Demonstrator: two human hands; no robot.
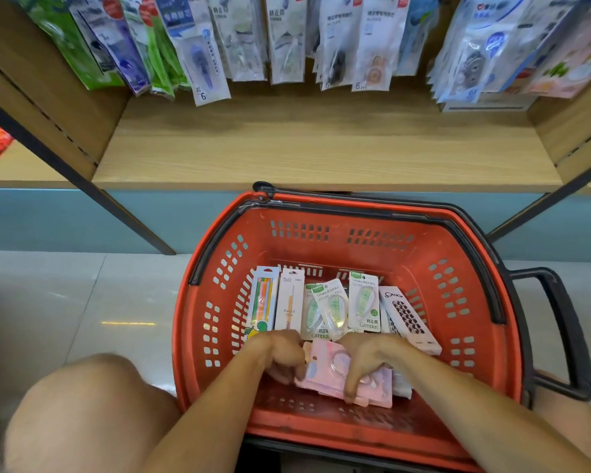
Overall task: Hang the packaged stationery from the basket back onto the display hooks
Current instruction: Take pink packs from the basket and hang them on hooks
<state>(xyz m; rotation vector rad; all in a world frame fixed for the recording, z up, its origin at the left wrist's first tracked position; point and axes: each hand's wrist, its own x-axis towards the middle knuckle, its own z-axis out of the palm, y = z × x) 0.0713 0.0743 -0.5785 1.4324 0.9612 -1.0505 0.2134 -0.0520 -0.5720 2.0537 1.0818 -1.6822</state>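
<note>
Left hand: the left hand sits low in the basket, fingers curled down onto the 9 o'clock edge of the pink packs; it seems to pinch that edge, but the fingertips are hidden under the knuckles.
Right hand: the right hand lies over the pink packs, fingers curled down across their face and over the near edge, gripping them.
Pink packs: a small stack of pink packs rests on the basket floor between the two hands, tilted slightly, long side running toward 4 o'clock.
Other packs: at 12 o'clock from the hands a row leans against the far wall: a pen pack, a pencil pack, green tape packs overlapping one another, and a black-patterned pack at 2 o'clock, its lower end just beside the right wrist.
Basket: the red basket stands on the floor; open floor of the basket shows at 6 o'clock of the hands, and both side walls stand well apart from them.
Handles: a black handle juts out at 3 o'clock.
Shelf: a bare wooden shelf lies beyond the basket's far rim.
Display: hanging packs fill the top, their lower ends over the shelf's back edge.
Knee: a knee is at 8 o'clock, just beside the basket's near left corner.
</note>
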